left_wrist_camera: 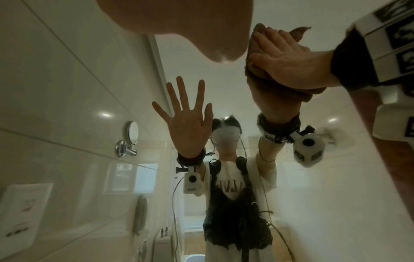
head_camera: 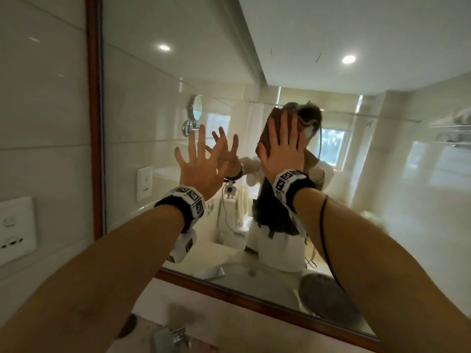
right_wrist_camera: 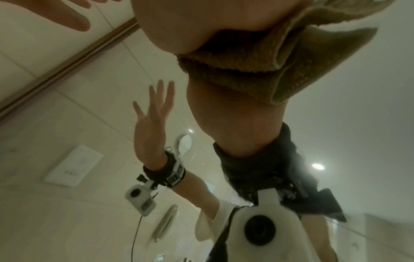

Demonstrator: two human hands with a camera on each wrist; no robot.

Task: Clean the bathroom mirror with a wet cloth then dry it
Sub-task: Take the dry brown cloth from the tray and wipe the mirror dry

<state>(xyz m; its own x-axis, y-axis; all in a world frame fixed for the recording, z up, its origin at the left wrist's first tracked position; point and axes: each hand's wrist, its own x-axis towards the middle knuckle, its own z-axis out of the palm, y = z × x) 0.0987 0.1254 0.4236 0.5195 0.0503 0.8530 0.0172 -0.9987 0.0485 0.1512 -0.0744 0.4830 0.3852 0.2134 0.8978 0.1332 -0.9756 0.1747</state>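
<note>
The bathroom mirror (head_camera: pixel 178 72) in a dark wooden frame (head_camera: pixel 94 123) fills the head view. My right hand (head_camera: pixel 283 146) lies flat, fingers straight, and presses a brown terry cloth (head_camera: pixel 266 131) against the glass at about head height. The cloth (left_wrist_camera: pixel 260 83) bunches out under the palm (left_wrist_camera: pixel 289 60), and its folds (right_wrist_camera: pixel 257 70) hang below the hand in the right wrist view. My left hand (head_camera: pixel 201 159) is raised to the left of it with fingers spread and holds nothing. It is close to the glass; contact cannot be told. The mirror reflects both hands.
A tiled wall with a white socket plate (head_camera: pixel 15 228) lies left of the frame. The lower frame rail (head_camera: pixel 254 301) runs above a pale counter, with a chrome tap (head_camera: pixel 175 335) at the bottom edge. The glass right of my right hand looks hazy.
</note>
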